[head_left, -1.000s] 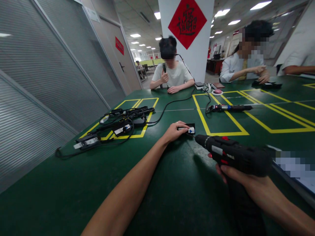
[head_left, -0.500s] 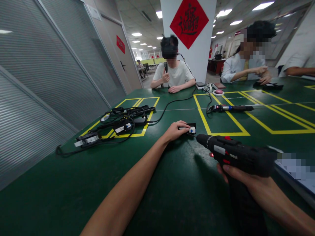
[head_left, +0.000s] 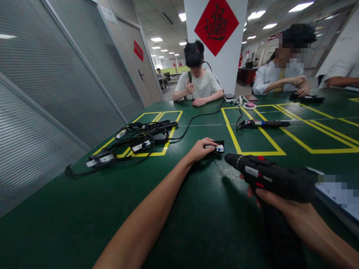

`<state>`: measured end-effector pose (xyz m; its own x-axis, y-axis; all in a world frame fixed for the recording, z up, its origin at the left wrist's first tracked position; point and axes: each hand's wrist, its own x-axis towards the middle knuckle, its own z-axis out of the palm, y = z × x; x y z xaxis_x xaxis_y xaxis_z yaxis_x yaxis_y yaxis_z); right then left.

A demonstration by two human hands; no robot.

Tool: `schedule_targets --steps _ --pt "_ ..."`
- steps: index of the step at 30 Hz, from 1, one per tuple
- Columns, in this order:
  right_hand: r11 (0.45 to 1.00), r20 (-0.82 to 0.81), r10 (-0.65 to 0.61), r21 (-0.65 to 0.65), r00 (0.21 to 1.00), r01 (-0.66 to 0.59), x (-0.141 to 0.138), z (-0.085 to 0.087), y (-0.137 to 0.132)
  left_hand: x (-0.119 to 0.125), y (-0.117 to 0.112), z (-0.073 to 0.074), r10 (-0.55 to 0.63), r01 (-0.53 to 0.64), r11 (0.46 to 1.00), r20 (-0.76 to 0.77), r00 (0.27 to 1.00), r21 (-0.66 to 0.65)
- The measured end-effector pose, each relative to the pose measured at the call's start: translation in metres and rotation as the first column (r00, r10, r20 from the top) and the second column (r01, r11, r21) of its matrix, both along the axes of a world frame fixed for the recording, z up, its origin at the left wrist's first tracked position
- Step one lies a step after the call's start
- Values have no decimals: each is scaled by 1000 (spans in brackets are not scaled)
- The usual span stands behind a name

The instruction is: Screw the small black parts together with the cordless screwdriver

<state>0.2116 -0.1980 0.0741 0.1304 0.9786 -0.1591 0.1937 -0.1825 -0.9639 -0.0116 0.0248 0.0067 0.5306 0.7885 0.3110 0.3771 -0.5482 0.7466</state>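
Observation:
A black power drill (head_left: 269, 177) with red accents is in my right hand (head_left: 273, 196), the fingers wrapped round its grip. It points left, and its thin bit (head_left: 220, 153) reaches to the near edge of a small black and white part (head_left: 220, 148). My left hand (head_left: 202, 148) holds that part down on the green table, fingers over its left side and hiding much of it. I cannot make out whether the bit's tip touches the part.
Several black devices with cables (head_left: 143, 138) lie on the left within yellow tape. Another cabled black device (head_left: 263, 123) lies at right. A booklet or tablet (head_left: 340, 198) sits beside the drill. One person (head_left: 200, 80) sits opposite, another (head_left: 280, 74) at right.
A small red glow at the fingertip by the drill's trigger is gone. My hands, the drill and the part keep their places, with only a slight shift of the view.

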Motion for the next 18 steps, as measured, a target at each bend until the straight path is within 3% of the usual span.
schedule_targets --steps 8,18 --pt "998 13 19 62 1000 -20 0 -2 1 -1 2 0 7 -6 1000 19 1000 -24" --pt "999 51 2 39 999 -3 1 1 0 1 1 3 -14 14 1000 20 1000 -18"
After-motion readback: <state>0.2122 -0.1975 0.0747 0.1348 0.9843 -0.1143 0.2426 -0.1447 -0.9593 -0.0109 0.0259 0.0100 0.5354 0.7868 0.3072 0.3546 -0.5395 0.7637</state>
